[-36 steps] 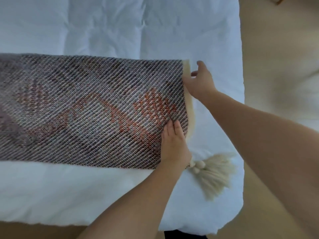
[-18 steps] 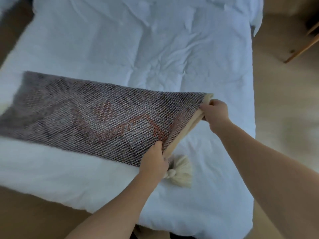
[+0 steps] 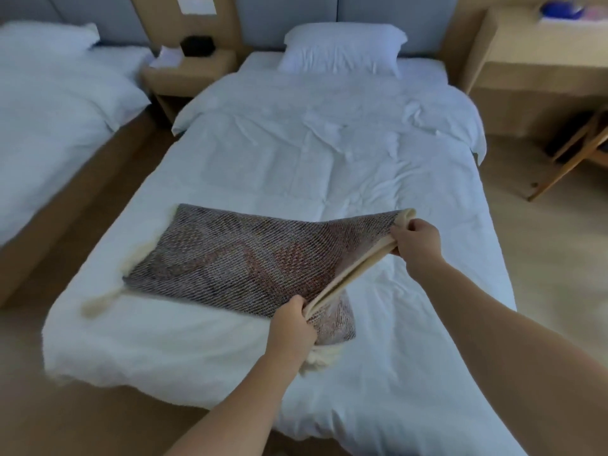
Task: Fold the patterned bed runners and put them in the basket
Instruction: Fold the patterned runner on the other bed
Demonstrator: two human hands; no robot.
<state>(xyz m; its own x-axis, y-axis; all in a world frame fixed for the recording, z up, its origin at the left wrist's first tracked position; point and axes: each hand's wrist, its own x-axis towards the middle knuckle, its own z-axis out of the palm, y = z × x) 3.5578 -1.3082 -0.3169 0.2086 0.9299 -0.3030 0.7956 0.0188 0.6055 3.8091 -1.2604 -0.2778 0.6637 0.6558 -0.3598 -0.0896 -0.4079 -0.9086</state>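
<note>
Bed with white duvet filled most of the view, head end at 12 o'clock. Second bed sat at 10 o'clock, well apart across a strip of floor. Desk at 2 o'clock, beside the headboard. Pillow lay at 12 o'clock at the head of the main bed. Nightstand at 11 o'clock, between the two beds, with a dark box on top, too blurred to identify.

Bed runner lay across the foot end of the duvet, roughly frame centre, patterned side up, cream backing showing along its lifted 3 o'clock edge. Far end stayed flat on the duvet, a cream tassel trailing at 8 o'clock. Another tassel bunch hung below the near corner, partly hidden.

Right hand at 3 o'clock of the runner, fingers closed on the far corner of the raised edge. Left hand at 5 o'clock, pinched on the near corner of the same edge. Both hands held that edge clear of the duvet.
</note>
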